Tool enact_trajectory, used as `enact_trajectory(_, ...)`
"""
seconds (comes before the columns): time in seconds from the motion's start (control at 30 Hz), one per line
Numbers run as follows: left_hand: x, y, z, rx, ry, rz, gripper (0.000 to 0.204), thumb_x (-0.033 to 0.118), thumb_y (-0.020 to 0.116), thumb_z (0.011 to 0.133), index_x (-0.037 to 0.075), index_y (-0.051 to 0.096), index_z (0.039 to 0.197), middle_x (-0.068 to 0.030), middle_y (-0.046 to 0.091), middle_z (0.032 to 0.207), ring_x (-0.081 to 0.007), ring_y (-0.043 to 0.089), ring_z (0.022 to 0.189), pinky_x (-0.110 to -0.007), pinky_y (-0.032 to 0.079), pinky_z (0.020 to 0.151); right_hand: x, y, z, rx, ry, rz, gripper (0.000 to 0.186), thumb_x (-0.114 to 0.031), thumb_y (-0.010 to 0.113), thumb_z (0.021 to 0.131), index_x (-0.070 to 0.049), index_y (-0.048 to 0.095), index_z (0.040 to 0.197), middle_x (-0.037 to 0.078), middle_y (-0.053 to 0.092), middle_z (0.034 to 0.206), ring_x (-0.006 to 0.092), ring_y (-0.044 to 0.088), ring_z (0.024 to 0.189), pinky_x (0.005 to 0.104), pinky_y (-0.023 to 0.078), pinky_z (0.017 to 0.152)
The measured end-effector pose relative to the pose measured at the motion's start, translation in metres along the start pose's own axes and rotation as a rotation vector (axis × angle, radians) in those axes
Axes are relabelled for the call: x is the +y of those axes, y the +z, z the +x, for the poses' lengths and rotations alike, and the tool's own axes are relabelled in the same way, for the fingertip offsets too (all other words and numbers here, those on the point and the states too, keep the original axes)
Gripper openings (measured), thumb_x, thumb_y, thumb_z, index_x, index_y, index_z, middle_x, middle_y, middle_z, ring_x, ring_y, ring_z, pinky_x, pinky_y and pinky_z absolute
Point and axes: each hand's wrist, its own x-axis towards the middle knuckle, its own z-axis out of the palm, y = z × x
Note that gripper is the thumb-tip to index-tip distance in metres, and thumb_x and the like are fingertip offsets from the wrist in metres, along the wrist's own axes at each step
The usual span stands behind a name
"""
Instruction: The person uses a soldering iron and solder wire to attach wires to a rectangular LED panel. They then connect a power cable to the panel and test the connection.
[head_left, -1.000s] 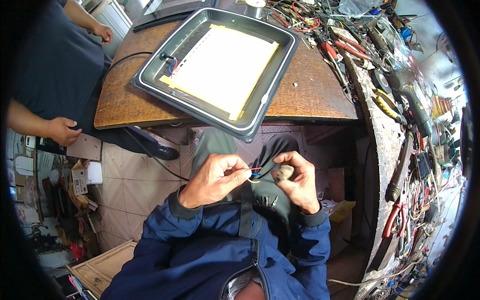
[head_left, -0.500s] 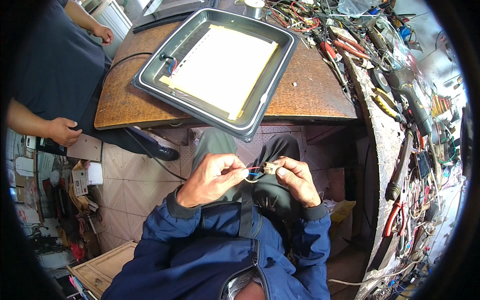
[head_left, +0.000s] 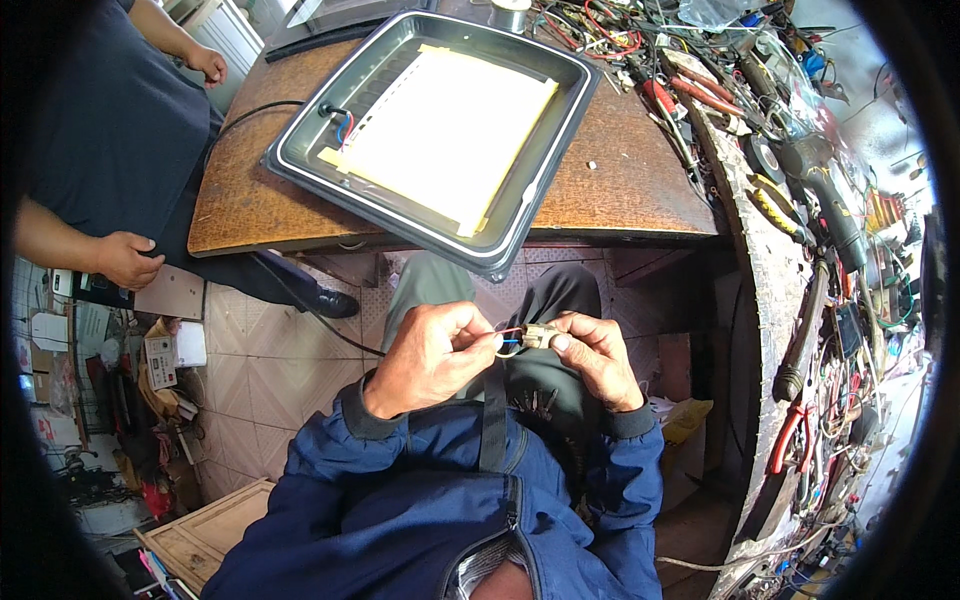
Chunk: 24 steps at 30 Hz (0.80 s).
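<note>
Over my lap, my left hand [head_left: 435,362] pinches the thin wires [head_left: 509,331], red, blue and whitish, between thumb and fingers. They run across to a small beige connector block [head_left: 538,337]. That block is gripped by the thumb and fingers of my right hand [head_left: 600,362], which hide its right end. A short gap spanned by the wires separates the two hands. Beyond them, a dark-framed floodlight housing [head_left: 440,235] lies on the wooden table, its pale panel [head_left: 450,135] edged with yellow tape. Red and blue wires [head_left: 346,128] come out inside its left side.
The wooden table [head_left: 640,190] has a solder spool [head_left: 510,14] at its back. At right, a cluttered bench holds red-handled pliers [head_left: 793,440], a yellow-handled tool [head_left: 775,208] and tangled wires. Another person [head_left: 110,150] stands at left. A black cable [head_left: 300,305] hangs below the table's left edge.
The red wire between my hands now shows longer and straighter. My left hand has shifted very slightly; both hands keep their grip. The floodlight housing appears marginally higher in view.
</note>
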Motion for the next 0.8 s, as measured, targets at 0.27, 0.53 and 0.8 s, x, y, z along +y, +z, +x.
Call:
enact_trajectory(0.27, 0.0, -0.001, 0.001, -0.026, -0.019, 0.009, 0.014, 0.006, 0.073, 0.097, -0.003, 0.067, 0.087, 0.0047, 0.06, 0.071, 0.0001, 0.049, 0.063, -0.021, 0.039, 0.053, 0.001, 0.002, 0.001, -0.002, -0.006, 0.029, 0.026, -0.019, 0.068, 0.104, 0.005, 0.072, 0.115, 0.005, 0.075, 0.103, 0.0084, 0.063, 0.094, 0.0256, 0.051, 0.086)
enact_trajectory(0.53, -0.002, -0.002, 0.001, -0.05, -0.024, 0.033, 0.014, 0.006, 0.072, 0.098, -0.003, 0.067, 0.089, 0.0041, 0.061, 0.072, -0.0007, 0.05, 0.065, -0.021, 0.04, 0.054, 0.0, 0.0, -0.001, -0.014, -0.019, -0.015, 0.025, -0.017, 0.069, 0.103, 0.006, 0.072, 0.113, 0.006, 0.075, 0.102, 0.0099, 0.064, 0.095, 0.0273, 0.052, 0.087)
enact_trajectory(0.8, -0.013, -0.005, 0.003, -0.09, -0.038, 0.049, 0.018, 0.012, 0.075, 0.094, -0.005, 0.07, 0.089, -0.0089, 0.07, 0.073, -0.0075, 0.062, 0.068, -0.029, 0.051, 0.059, -0.002, 0.001, 0.0, -0.005, -0.034, -0.084, 0.023, -0.015, 0.072, 0.1, 0.006, 0.073, 0.109, 0.007, 0.072, 0.097, 0.012, 0.065, 0.093, 0.0292, 0.052, 0.085)
